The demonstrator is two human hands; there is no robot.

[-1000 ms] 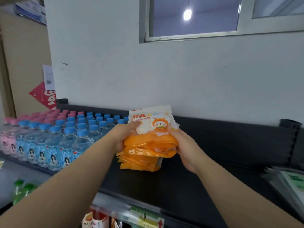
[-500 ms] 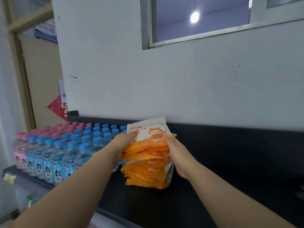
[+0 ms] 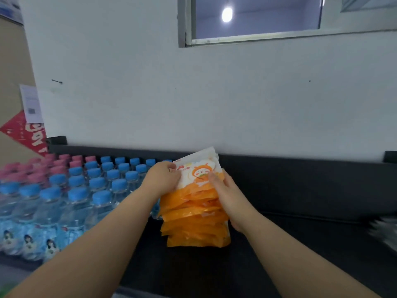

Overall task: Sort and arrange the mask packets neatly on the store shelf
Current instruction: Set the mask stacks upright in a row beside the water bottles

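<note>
A stack of orange mask packets rests on the black shelf, overlapping and fanned towards me. The rearmost packet shows a white top with an orange cartoon figure. My left hand grips the stack's upper left edge. My right hand presses against its right side, thumb on the white front. Both hands hold the stack between them.
Rows of water bottles with blue caps and pink caps fill the shelf to the left, right against the packets. A white wall rises behind the shelf's black back rail. Blurred packets lie at the far right.
The stack has slid back on the shelf and settled lower, its packets fanned out more. Both hands stayed on it; the right hand shifted along its side.
</note>
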